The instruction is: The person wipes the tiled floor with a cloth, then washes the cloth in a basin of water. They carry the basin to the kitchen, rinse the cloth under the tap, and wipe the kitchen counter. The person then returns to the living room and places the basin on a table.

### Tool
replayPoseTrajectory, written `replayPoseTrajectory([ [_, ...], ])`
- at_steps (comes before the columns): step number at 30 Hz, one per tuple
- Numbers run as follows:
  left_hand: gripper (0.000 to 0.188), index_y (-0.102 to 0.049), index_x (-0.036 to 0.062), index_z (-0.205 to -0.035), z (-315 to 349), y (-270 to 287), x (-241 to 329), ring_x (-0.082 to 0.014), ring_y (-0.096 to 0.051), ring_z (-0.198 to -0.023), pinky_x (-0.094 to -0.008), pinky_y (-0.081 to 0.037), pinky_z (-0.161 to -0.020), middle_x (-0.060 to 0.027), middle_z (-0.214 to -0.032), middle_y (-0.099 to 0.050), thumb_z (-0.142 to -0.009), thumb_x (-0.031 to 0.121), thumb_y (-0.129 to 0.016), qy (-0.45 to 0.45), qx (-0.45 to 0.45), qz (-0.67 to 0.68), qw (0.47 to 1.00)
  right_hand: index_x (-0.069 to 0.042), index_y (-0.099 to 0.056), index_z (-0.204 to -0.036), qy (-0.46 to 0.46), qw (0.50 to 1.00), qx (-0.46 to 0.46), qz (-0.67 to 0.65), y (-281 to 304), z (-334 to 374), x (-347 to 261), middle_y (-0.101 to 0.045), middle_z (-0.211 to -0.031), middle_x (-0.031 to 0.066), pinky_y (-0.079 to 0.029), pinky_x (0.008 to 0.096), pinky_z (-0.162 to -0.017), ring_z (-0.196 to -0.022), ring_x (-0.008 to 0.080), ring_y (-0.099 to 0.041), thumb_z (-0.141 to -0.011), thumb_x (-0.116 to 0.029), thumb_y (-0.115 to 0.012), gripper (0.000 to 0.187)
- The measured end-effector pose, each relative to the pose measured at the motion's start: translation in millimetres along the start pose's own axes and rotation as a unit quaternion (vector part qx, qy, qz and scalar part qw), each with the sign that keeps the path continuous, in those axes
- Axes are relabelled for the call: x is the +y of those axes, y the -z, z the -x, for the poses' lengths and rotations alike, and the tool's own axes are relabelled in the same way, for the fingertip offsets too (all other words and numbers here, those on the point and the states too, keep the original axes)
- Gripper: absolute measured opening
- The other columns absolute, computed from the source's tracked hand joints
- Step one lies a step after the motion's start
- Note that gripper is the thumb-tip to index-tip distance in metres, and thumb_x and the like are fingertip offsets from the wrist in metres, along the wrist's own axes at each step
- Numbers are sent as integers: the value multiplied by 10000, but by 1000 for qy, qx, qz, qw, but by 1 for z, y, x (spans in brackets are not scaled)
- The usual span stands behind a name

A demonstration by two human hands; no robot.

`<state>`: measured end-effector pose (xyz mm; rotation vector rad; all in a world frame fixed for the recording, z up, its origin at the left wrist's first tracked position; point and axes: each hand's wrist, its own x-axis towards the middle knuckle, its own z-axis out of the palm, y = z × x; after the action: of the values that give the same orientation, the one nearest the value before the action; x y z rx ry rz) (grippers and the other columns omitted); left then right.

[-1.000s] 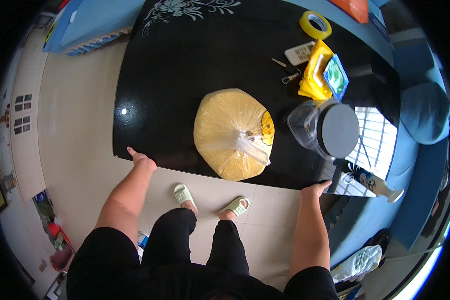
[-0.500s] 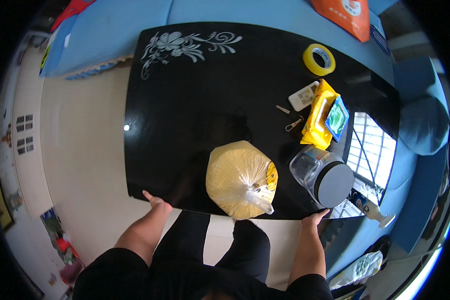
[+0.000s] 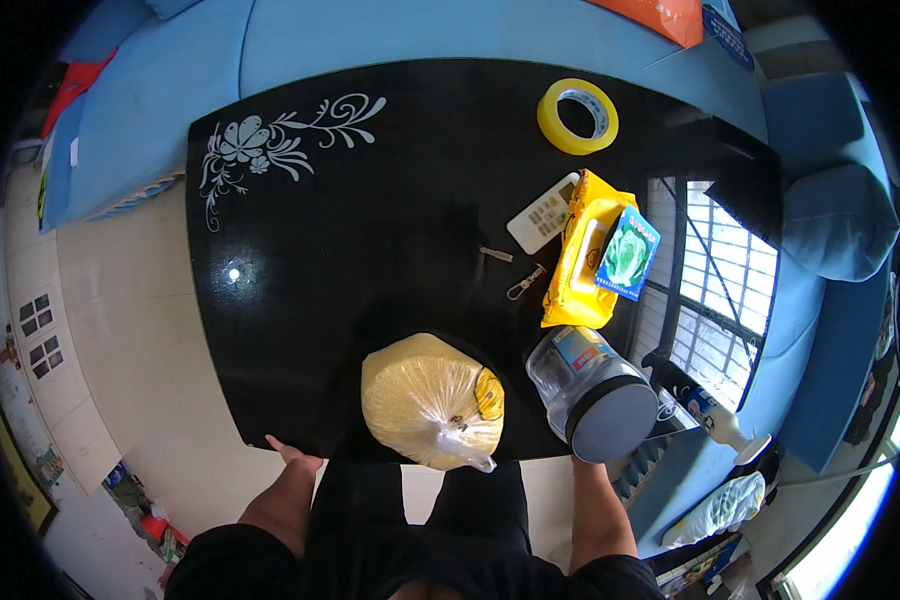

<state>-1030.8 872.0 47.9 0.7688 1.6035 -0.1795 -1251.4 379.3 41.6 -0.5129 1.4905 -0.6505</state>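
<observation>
My left hand (image 3: 294,457) is closed on the near left edge of the black glossy table (image 3: 300,270), thumb on top and the other fingers hidden below. My right hand (image 3: 587,472) is at the near right edge, its fingers mostly covered by a clear plastic jar (image 3: 562,377) with a dark grey lid. The jar lies tilted toward me. Between my arms, a tied clear plastic bag of yellow grain (image 3: 425,395) sits at the near edge. Beyond the jar is a yellow soft pack (image 3: 580,270) with a small blue packet (image 3: 628,255) picturing a green vegetable.
A roll of yellow tape (image 3: 550,122), a white card-like item (image 3: 540,218), a small metal clasp (image 3: 523,284) and a small strip (image 3: 496,255) lie on the table. A pump bottle (image 3: 715,415) stands right of it. Blue sofas (image 3: 400,30) border the far and right sides.
The view has shifted, so the table and its contents appear lower and farther left. Both hands stay at the near edge. My right thumb, visible before, is now hidden behind the jar.
</observation>
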Motion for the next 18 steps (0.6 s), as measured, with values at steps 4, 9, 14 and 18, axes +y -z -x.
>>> replayPoseTrajectory([
  [4, 887, -211, 142, -1386, 3, 1, -1, -295, -292, -1253, -456, -237, -1040, -76, -1416, -242, -746, 748, -311, -12, 6, -13, 1000, -59, -387, -1296, -6, 1000, -2, -7, -6, 0, 2, -455, -1281, 50, -286, 341, -1006, -1180, 237, -407, -811, -633, -396, 751],
  [9, 902, -211, 130, -1384, -14, 15, 0, -288, -291, -1257, -453, -237, -1040, -75, -1416, -244, -743, 761, -281, -13, -88, 13, 996, -54, -387, -1295, 10, 1000, 18, -12, -8, 10, -1, -451, -1284, 54, -290, 339, -1006, -1182, 237, -404, -809, -636, -396, 759],
  [14, 936, -286, 131, -1361, -44, 31, 6, -302, -322, -1230, -460, -271, -1014, -89, -1389, -292, -704, 797, -268, -2, -99, 0, 995, -43, -338, -1321, 17, 993, 105, 57, -4, 14, 3, -387, -1336, 70, -283, 367, -1017, -1210, 251, -370, -770, -683, -401, 847],
  [18, 1110, -259, 59, -1351, -35, 51, 27, -340, -251, -1272, -531, -208, -1014, -117, -1386, -283, -599, 875, -251, 99, -108, -132, 980, -124, -226, -1379, -179, 981, 54, 41, 37, -8, 5, -315, -1381, 91, -269, 477, -1009, -1225, 288, -344, -577, -838, -430, 1094],
])
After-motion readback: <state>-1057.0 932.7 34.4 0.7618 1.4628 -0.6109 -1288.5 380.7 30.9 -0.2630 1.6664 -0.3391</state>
